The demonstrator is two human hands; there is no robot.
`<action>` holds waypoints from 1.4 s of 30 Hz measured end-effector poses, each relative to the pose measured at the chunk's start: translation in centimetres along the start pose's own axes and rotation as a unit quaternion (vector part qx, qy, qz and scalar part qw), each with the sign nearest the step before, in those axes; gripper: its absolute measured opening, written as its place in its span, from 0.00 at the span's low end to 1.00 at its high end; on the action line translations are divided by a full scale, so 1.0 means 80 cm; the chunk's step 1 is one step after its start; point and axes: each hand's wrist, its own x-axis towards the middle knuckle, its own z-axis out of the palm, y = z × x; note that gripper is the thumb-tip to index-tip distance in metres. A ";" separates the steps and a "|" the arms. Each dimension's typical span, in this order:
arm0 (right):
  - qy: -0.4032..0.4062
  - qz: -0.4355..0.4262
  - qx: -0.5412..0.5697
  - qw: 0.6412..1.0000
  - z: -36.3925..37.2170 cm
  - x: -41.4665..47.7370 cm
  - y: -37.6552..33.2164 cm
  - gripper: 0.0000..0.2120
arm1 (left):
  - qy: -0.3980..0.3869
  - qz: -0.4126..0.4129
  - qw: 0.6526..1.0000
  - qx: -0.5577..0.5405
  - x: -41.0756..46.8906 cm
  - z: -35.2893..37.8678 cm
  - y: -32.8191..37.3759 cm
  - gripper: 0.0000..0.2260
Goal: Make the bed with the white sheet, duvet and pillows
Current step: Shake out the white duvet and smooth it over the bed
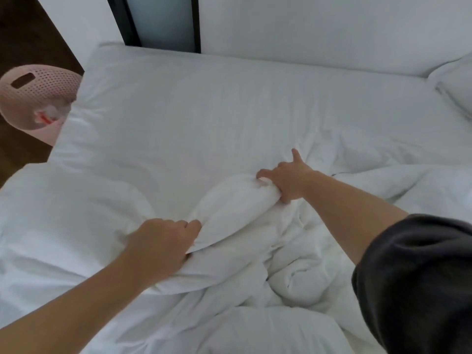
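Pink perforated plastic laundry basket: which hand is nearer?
Left. The left hand grips the bunched white duvet toward the bed's basket side; the right hand grips it farther along, away from the pink perforated plastic laundry basket.

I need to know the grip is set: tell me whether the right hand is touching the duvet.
Touching. The head view shows the right hand with its fingers curled around a bunched fold of the duvet; only the index finger points free.

Left hand [161, 247] and right hand [288, 181] each in a grip on bunched white duvet [237, 200], pillow [457, 90] far right
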 end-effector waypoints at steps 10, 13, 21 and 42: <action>-0.183 0.091 0.110 0.973 0.031 -0.159 0.001 0.15 | -0.185 -0.175 0.955 0.155 0.015 -0.046 0.019 0.09; -0.110 0.129 -0.003 0.986 -0.002 -0.169 0.007 0.14 | -0.270 -0.283 0.910 0.138 0.038 -0.095 0.010 0.14; -0.084 0.311 0.416 0.851 -0.083 -0.194 0.018 0.13 | -0.143 -0.520 0.778 -0.322 0.063 -0.144 -0.017 0.11; 0.153 0.217 0.165 0.950 -0.109 -0.145 0.142 0.39 | -0.133 -0.338 0.927 -0.096 0.206 -0.192 -0.004 0.32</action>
